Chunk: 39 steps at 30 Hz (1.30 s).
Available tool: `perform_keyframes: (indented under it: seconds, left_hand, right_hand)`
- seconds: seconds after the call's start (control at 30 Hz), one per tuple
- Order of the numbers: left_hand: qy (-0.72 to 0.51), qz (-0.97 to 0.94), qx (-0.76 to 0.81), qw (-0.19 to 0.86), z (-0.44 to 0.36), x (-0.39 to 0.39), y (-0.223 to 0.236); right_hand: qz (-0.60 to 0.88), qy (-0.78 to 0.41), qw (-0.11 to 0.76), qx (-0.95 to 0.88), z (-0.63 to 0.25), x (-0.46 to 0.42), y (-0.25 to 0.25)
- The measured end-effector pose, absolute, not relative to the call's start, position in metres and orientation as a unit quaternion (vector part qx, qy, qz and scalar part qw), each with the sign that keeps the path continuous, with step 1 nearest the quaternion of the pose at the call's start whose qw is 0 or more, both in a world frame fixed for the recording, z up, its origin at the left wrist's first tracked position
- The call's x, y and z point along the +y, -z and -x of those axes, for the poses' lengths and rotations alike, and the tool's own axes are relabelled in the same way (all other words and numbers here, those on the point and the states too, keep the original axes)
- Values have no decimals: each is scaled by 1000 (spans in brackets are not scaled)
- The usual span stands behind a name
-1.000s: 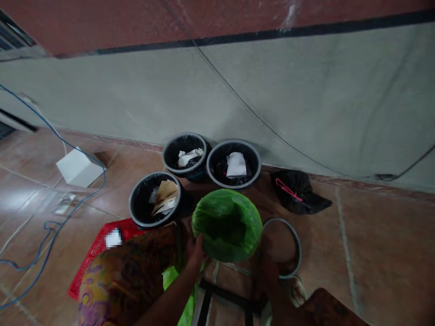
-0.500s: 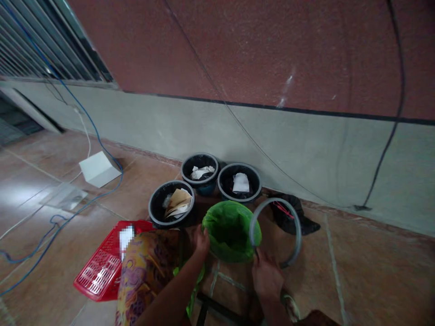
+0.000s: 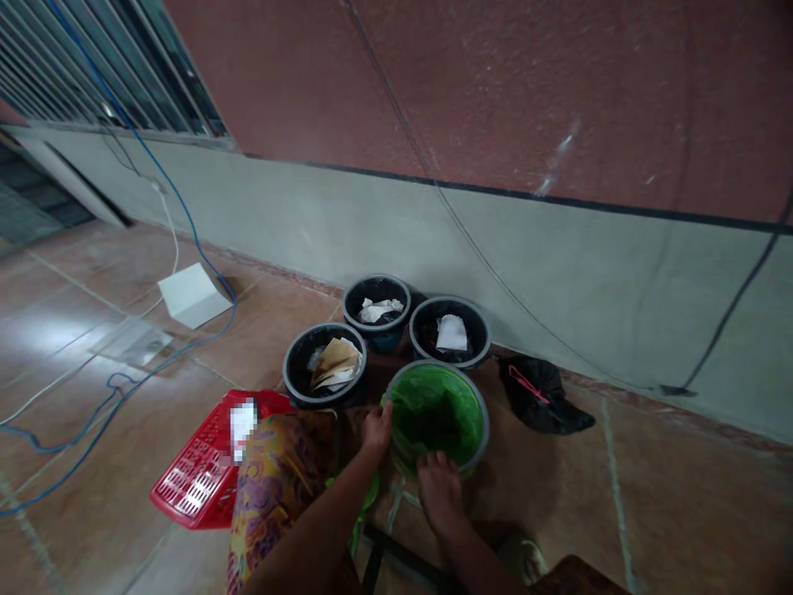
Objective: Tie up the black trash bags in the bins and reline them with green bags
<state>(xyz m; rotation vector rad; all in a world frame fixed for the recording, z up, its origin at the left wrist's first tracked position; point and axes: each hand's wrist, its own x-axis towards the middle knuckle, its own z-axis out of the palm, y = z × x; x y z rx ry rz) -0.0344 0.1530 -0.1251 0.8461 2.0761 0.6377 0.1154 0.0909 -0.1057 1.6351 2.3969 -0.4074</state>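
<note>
In the head view, a bin lined with a green plastic bag (image 3: 437, 413) stands on the floor in front of me. A grey ring (image 3: 485, 430) sits around its mouth, over the bag. My left hand (image 3: 375, 431) is closed on the left side of the rim. At the front edge, my right hand (image 3: 439, 489) has its fingers curled over the ring. The bag's inside is dark, and no contents can be made out. Some loose green plastic (image 3: 367, 500) lies below my left forearm.
Three black-lined bins hold paper: one on the left (image 3: 291, 373), one at the back (image 3: 377, 285), one on the right (image 3: 481, 330). A tied black bag (image 3: 545, 405) lies by the wall. Left are a red basket (image 3: 192, 483), a white box (image 3: 193, 297) and a blue cable (image 3: 80, 450).
The grey ring, upright in my right hand before, now lies on the lined bin's mouth. My right hand has moved left to the front rim. My left hand stays at the left side.
</note>
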Motion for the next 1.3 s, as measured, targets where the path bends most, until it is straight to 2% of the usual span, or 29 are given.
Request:
perform_keyframes:
  seconds: [0.2,0.33,0.43,0.53,0.63,0.83,0.97,1.3]
  left_hand:
    - [-174,-388,836,345,36,154,128]
    - [-164,-368,850,339,36,155,129]
    - [-192,-384,852,302,34,160,130]
    - [-205,-457,830,245,30,172,132]
    - [-196,-521,801,221,28,186,138]
    - [-249,-515,765,296,31,199,162]
    - [-268,-499,766,303,31,198,176]
    - [-275,-484,773,303,31,198,182]
  right_hand:
    - [-562,159,84,807,-124,79,131]
    - [-588,141,-41,795,-142,90,128]
    - [-667,100,-121,728,-158,114,123]
    - [-748,79,-122,647,-168,144,130]
    - [-768,96,-119,622,-174,168,150]
    - [-725,112,-162,660,-189,177,194]
    - [-721,114,-175,661,-196,173,213]
    - [-762,172,-244,575,-194,174,213]
